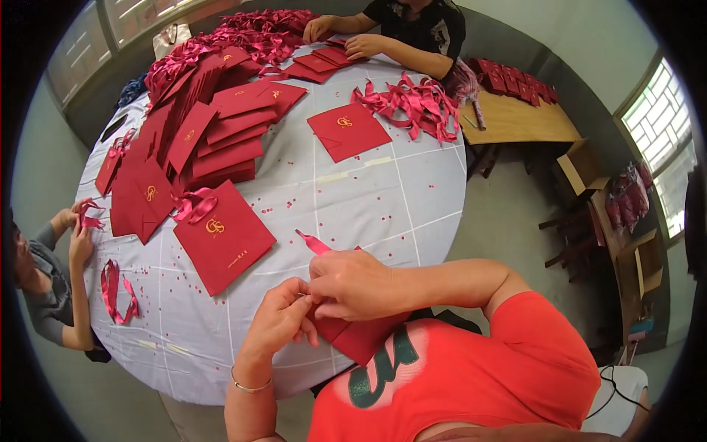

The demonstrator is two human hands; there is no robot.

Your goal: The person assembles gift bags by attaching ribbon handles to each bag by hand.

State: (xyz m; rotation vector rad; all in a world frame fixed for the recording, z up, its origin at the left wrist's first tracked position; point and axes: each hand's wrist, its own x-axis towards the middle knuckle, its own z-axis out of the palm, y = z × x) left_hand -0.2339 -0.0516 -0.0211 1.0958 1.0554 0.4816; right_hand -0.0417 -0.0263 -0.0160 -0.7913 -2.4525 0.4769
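Observation:
At the table's near edge, a red paper bag (353, 340) lies under both my hands, partly hidden by them. My right hand (355, 283) is closed over its top edge, and a pink ribbon (315, 243) sticks out from the far side of its fingers. Beside it, my left hand (283, 317) is closed in a pinch, its fingertips meeting the right hand's. What the left fingertips hold is hidden. Farther left lies a red bag with a pink ribbon handle (224, 239), its gold emblem facing up.
Overlapping red bags (228, 132) and heaped pink ribbons (250, 37) cover the table's far left. A flat bag (348, 131) and loose ribbons (412, 107) lie at the far right. One person (412, 37) works opposite, another (51, 272) at left. Small red dots speckle the white tablecloth (353, 199).

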